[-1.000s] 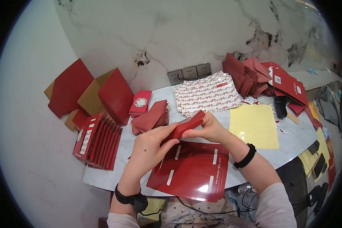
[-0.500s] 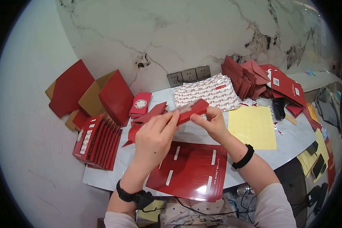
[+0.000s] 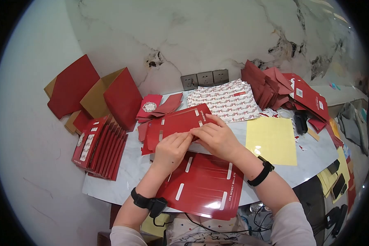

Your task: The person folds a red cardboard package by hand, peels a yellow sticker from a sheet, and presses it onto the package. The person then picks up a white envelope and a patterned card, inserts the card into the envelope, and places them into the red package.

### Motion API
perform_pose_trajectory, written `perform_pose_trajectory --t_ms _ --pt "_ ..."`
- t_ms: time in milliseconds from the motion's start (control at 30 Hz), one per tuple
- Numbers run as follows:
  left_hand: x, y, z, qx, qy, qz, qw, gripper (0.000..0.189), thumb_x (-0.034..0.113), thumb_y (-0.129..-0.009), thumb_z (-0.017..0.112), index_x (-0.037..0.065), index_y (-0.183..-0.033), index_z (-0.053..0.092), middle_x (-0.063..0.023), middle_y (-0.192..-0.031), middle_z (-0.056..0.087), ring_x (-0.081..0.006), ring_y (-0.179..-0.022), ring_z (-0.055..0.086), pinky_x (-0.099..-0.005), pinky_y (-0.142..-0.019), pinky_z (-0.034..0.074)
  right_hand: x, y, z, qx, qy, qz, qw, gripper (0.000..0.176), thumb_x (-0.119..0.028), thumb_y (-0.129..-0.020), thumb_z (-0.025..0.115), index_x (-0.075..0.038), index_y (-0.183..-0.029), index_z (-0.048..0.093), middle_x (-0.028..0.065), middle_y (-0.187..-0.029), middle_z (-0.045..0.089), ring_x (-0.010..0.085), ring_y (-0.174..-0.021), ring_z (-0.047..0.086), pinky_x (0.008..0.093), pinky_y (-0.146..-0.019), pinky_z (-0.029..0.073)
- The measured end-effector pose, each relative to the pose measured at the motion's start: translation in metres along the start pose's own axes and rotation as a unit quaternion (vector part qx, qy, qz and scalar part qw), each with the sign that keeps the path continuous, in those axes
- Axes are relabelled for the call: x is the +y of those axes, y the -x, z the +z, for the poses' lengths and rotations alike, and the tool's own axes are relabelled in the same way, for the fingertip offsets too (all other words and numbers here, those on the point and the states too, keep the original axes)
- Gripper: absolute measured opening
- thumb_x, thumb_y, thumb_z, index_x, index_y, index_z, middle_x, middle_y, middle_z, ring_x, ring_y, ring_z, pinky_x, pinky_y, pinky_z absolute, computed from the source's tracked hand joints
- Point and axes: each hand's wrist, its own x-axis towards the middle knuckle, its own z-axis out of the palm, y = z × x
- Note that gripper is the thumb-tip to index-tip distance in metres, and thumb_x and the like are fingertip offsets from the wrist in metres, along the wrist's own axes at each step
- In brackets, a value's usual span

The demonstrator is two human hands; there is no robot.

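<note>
My left hand (image 3: 173, 148) and my right hand (image 3: 218, 138) meet at the near edge of a red slotted card sheet (image 3: 177, 120). Both hands have their fingers closed on that edge, the fingertips almost touching at the sheet's lower middle. The sheet is tilted, with its printed, slotted face showing; what lies under my fingers is hidden. Below my wrists, flat on the table, lies another red card sheet (image 3: 205, 186) with white slots and the print "4PK MONEY WALLETS".
Finished-looking red packs (image 3: 100, 147) stand in a row at left, by open red cartons (image 3: 121, 96). Behind are pink-red cards (image 3: 150, 105) and bow-patterned paper (image 3: 225, 100). Red envelopes (image 3: 266, 86) pile up at right, near a yellow sheet (image 3: 271, 141).
The red card sheet, earlier held up folded and edge-on, now lies lower with its slotted face showing. My right hand has come in beside my left at its near edge.
</note>
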Motion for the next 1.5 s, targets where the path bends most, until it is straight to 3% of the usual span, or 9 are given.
perform_pose_trajectory --t_ms 67,367,400,600,1133,1233,1333,1433,1500 --pt "0.002 -0.001 0.001 0.019 0.033 -0.006 0.999 0.034 0.010 -0.077 0.073 0.003 -0.110 0.067 -0.0077 -0.101 0.070 -0.0247 -0.087 0.069 -0.0335 -0.071 0.056 -0.002 0.002 0.003 -0.007 -0.004 0.015 1.000 0.033 -0.013 -0.075 0.072 -0.007 -0.106 0.066 0.0040 -0.091 0.067 0.0187 -0.085 0.065 0.0419 -0.104 0.043" --pt "-0.019 0.017 -0.026 -0.061 0.100 -0.091 0.989 0.048 0.021 -0.069 0.082 0.007 -0.112 0.068 -0.0076 -0.098 0.067 -0.0239 -0.088 0.065 -0.0342 -0.074 0.053 -0.001 0.004 0.006 -0.042 -0.007 -0.007 0.999 0.031 -0.010 -0.076 0.068 -0.005 -0.106 0.068 0.0041 -0.090 0.066 0.0187 -0.084 0.063 0.0431 -0.105 0.042" --pt "-0.020 0.021 -0.024 -0.048 0.105 -0.091 0.989 0.047 0.021 -0.069 0.082 0.008 -0.112 0.069 -0.0051 -0.090 0.064 -0.0233 -0.081 0.061 -0.0343 -0.069 0.052 -0.002 0.005 0.006 -0.048 -0.011 -0.009 0.999 0.031 -0.010 -0.075 0.069 -0.005 -0.105 0.068 0.0038 -0.090 0.066 0.0188 -0.084 0.063 0.0433 -0.105 0.043" --pt "-0.018 0.026 -0.025 -0.055 0.091 -0.098 0.989 0.046 0.021 -0.069 0.081 0.007 -0.111 0.069 -0.0034 -0.085 0.061 -0.0219 -0.076 0.059 -0.0337 -0.065 0.049 -0.008 0.000 0.002 -0.085 -0.029 0.009 0.996 0.029 -0.011 -0.077 0.069 -0.008 -0.106 0.069 0.0023 -0.089 0.063 0.0185 -0.087 0.062 0.0436 -0.106 0.041" --pt "-0.015 0.030 -0.009 -0.041 0.097 -0.044 0.994 0.043 0.021 -0.072 0.079 0.005 -0.110 0.069 -0.0059 -0.082 0.061 -0.0234 -0.074 0.061 -0.0381 -0.074 0.052 -0.020 0.006 0.014 -0.130 -0.042 0.035 0.990 0.028 -0.016 -0.078 0.071 -0.007 -0.105 0.069 0.0027 -0.089 0.061 0.0205 -0.091 0.060 0.0425 -0.102 0.042" --pt "-0.020 0.028 -0.020 -0.084 0.147 -0.060 0.984 0.060 0.026 -0.066 0.084 0.006 -0.120 0.065 -0.0074 -0.094 0.061 -0.0254 -0.087 0.061 -0.0404 -0.084 0.051 -0.017 0.008 0.015 -0.128 -0.031 0.037 0.991 0.030 -0.017 -0.077 0.073 -0.008 -0.106 0.069 0.0040 -0.091 0.061 0.0222 -0.093 0.059 0.0433 -0.101 0.042" --pt "-0.025 0.024 -0.035 -0.040 0.135 -0.225 0.964 0.106 0.029 -0.051 0.094 0.011 -0.143 0.044 -0.0110 -0.119 0.052 -0.0296 -0.115 0.049 -0.0400 -0.094 0.046 -0.012 0.008 0.013 -0.096 -0.006 0.062 0.993 0.032 -0.014 -0.078 0.072 -0.006 -0.109 0.067 0.0067 -0.096 0.059 0.0248 -0.094 0.058 0.0424 -0.098 0.043" --pt "-0.033 0.028 -0.033 0.012 0.116 -0.296 0.948 0.110 0.027 -0.051 0.094 0.011 -0.145 0.041 -0.0114 -0.117 0.052 -0.0286 -0.114 0.050 -0.0393 -0.093 0.046 -0.009 0.007 0.012 -0.067 -0.012 0.091 0.994 0.033 -0.013 -0.080 0.071 -0.004 -0.111 0.065 0.0080 -0.098 0.059 0.0263 -0.094 0.057 0.0409 -0.093 0.044" --pt "-0.037 0.034 -0.027 -0.013 0.112 -0.319 0.941 0.112 0.025 -0.052 0.095 0.008 -0.147 0.037 -0.0119 -0.115 0.054 -0.0265 -0.110 0.053 -0.0367 -0.094 0.046 -0.011 0.005 0.011 -0.065 -0.017 0.097 0.993 0.033 -0.013 -0.080 0.071 -0.004 -0.111 0.064 0.0084 -0.098 0.059 0.0268 -0.093 0.057 0.0404 -0.092 0.044"
